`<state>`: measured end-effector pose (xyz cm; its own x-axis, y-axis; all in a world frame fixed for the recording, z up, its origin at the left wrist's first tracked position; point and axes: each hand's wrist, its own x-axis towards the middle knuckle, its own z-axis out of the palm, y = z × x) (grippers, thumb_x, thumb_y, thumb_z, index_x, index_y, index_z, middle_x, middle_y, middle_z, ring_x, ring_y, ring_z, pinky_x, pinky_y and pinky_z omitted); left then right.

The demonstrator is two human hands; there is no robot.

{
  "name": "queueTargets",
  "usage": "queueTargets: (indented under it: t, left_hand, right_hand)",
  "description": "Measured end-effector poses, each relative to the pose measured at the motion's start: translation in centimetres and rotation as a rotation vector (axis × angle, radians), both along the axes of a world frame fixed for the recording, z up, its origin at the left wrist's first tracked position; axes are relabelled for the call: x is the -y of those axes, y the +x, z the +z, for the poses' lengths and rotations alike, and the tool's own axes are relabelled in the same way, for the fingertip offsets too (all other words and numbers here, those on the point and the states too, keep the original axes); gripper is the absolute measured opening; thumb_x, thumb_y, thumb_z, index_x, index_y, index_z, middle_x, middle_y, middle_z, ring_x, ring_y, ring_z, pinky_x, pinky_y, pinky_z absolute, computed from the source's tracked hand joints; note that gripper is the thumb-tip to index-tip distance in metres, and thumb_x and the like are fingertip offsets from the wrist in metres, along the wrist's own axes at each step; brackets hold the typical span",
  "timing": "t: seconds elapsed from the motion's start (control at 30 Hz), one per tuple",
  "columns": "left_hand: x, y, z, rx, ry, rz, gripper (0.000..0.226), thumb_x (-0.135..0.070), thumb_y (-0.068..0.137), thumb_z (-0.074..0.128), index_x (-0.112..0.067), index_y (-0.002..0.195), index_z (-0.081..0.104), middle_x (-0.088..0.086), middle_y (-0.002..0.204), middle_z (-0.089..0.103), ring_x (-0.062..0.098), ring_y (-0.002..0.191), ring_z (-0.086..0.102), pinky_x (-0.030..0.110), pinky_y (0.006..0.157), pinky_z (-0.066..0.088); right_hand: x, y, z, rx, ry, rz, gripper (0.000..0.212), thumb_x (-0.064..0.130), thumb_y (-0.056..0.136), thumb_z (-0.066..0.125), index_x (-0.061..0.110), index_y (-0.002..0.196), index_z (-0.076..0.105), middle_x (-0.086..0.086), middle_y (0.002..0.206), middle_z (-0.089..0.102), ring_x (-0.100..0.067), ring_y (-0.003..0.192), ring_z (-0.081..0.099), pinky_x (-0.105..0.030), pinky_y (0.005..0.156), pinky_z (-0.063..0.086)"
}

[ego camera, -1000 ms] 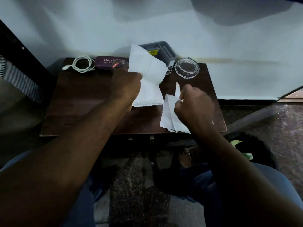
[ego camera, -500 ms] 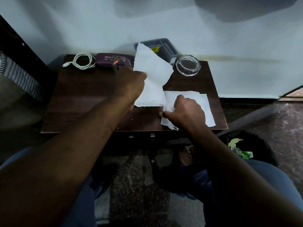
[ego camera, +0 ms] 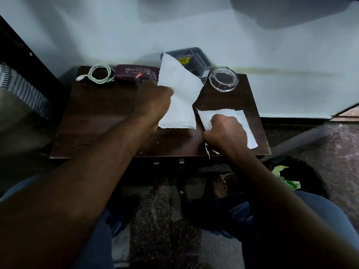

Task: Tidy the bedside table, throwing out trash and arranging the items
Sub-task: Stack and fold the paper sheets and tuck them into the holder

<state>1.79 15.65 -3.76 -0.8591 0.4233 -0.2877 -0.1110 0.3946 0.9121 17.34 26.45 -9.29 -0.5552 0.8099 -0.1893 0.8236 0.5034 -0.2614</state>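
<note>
My left hand (ego camera: 153, 102) is shut on a white sheet of tissue paper (ego camera: 179, 88), held upright over the middle of the dark wooden bedside table (ego camera: 101, 117). A pen with a red clip (ego camera: 138, 76) pokes out of the same hand. My right hand (ego camera: 225, 131) is closed on a second white tissue sheet (ego camera: 240, 118) that lies flat near the table's front right corner. A small torn scrap (ego camera: 207, 151) hangs at the front edge under that hand.
Along the back of the table sit a coiled white cable (ego camera: 98, 73), a purple spectacle case (ego camera: 132, 70), a grey compartment tray (ego camera: 191, 59) and a clear glass ashtray (ego camera: 223, 78). A black bin (ego camera: 303, 175) with green trash stands on the floor at the right.
My right hand laid its tissue flat on the table and has slid a little right along it. The left hand keeps its sheet raised, almost unmoved.
</note>
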Motion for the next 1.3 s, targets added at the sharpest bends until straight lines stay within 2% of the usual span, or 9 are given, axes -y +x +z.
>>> queueTargets:
  t: [0.07, 0.2, 0.3, 0.4, 0.5, 0.73, 1.0, 1.13, 1.3]
  left_hand:
    - [0.0, -0.1, -0.1, -0.006, -0.020, -0.009, 0.035, -0.019, 0.094, 0.071, -0.007, 0.126, 0.069, 0.008, 0.121, 0.073, 0.024, 0.106, 0.070, 0.040, 0.097, 0.058]
    - [0.1, -0.5, -0.2, 0.034, -0.088, -0.009, 0.036, -0.021, 0.095, 0.070, -0.006, 0.128, 0.066, 0.011, 0.124, 0.070, 0.027, 0.106, 0.069, 0.046, 0.100, 0.057]
    - [0.2, -0.4, -0.3, 0.040, -0.097, -0.008, 0.035, -0.019, 0.095, 0.069, -0.004, 0.126, 0.066, 0.012, 0.123, 0.070, 0.029, 0.105, 0.069, 0.047, 0.099, 0.057]
    - [0.2, -0.1, -0.6, 0.091, -0.035, 0.012, 0.038, -0.016, 0.094, 0.070, -0.006, 0.130, 0.066, 0.008, 0.120, 0.072, 0.024, 0.100, 0.070, 0.043, 0.095, 0.059]
    - [0.0, 0.5, -0.9, 0.209, 0.022, 0.005, 0.036, -0.013, 0.092, 0.072, -0.005, 0.126, 0.067, 0.009, 0.116, 0.073, 0.027, 0.102, 0.072, 0.047, 0.097, 0.059]
    - [-0.7, 2.2, -2.1, 0.293, 0.093, -0.138, 0.019, -0.029, 0.096, 0.071, -0.013, 0.106, 0.076, 0.001, 0.102, 0.080, 0.023, 0.095, 0.076, 0.047, 0.096, 0.060]
    - [-0.6, 3.2, -1.7, 0.475, 0.234, -0.217, 0.061, -0.070, 0.089, 0.064, -0.021, 0.123, 0.075, 0.003, 0.119, 0.078, 0.025, 0.112, 0.073, 0.050, 0.104, 0.055]
    - [-0.6, 3.5, -1.5, 0.612, 0.261, -0.305, 0.060, -0.063, 0.088, 0.070, -0.012, 0.121, 0.076, 0.013, 0.111, 0.079, 0.031, 0.099, 0.076, 0.050, 0.093, 0.060]
    - [-1.3, 3.7, -2.1, 0.528, 0.168, -0.134, 0.025, -0.027, 0.096, 0.068, -0.006, 0.104, 0.079, 0.017, 0.102, 0.080, 0.033, 0.092, 0.076, 0.047, 0.087, 0.061]
  right_hand:
    - [-0.6, 0.1, 0.4, -0.110, -0.021, -0.038, 0.023, 0.021, 0.072, 0.064, 0.009, 0.065, 0.045, -0.005, 0.066, 0.052, -0.029, 0.062, 0.052, -0.029, 0.049, 0.024]
    - [-2.4, 0.2, 2.3, -0.476, -0.201, -0.211, 0.024, 0.031, 0.066, 0.066, 0.008, 0.072, 0.068, -0.005, 0.059, 0.066, -0.032, 0.067, 0.067, -0.047, 0.065, 0.060]
    - [-3.6, 0.6, 3.1, -0.609, -0.302, -0.304, 0.019, 0.031, 0.062, 0.067, 0.016, 0.073, 0.070, 0.003, 0.053, 0.062, -0.024, 0.062, 0.063, -0.063, 0.067, 0.062]
    - [-3.9, 0.7, 3.7, -0.719, -0.379, -0.328, 0.008, 0.029, 0.064, 0.067, 0.027, 0.068, 0.073, 0.008, 0.060, 0.069, -0.016, 0.062, 0.065, -0.054, 0.066, 0.064]
    - [-2.9, 0.0, 4.3, -0.691, -0.226, -0.228, 0.014, 0.037, 0.069, 0.063, 0.029, 0.077, 0.071, 0.014, 0.066, 0.069, -0.001, 0.056, 0.058, -0.034, 0.062, 0.051]
    - [1.2, -2.2, 4.2, -0.597, -0.065, 0.062, 0.004, 0.023, 0.084, 0.065, 0.019, 0.085, 0.065, 0.002, 0.084, 0.071, -0.017, 0.083, 0.068, -0.031, 0.072, 0.051]
    - [2.0, -2.0, 4.0, -0.546, -0.061, 0.031, 0.010, 0.025, 0.083, 0.063, 0.016, 0.086, 0.066, 0.002, 0.082, 0.071, -0.019, 0.076, 0.066, -0.036, 0.072, 0.055]
    - [2.7, -1.6, 4.3, -0.553, -0.114, 0.059, 0.007, 0.024, 0.087, 0.069, 0.018, 0.090, 0.070, 0.006, 0.086, 0.074, -0.013, 0.080, 0.069, -0.034, 0.080, 0.055]
    - [1.7, -0.7, 5.1, -0.612, -0.410, 0.058, 0.007, 0.023, 0.089, 0.075, 0.018, 0.092, 0.077, 0.003, 0.087, 0.079, -0.013, 0.081, 0.077, -0.038, 0.079, 0.060]
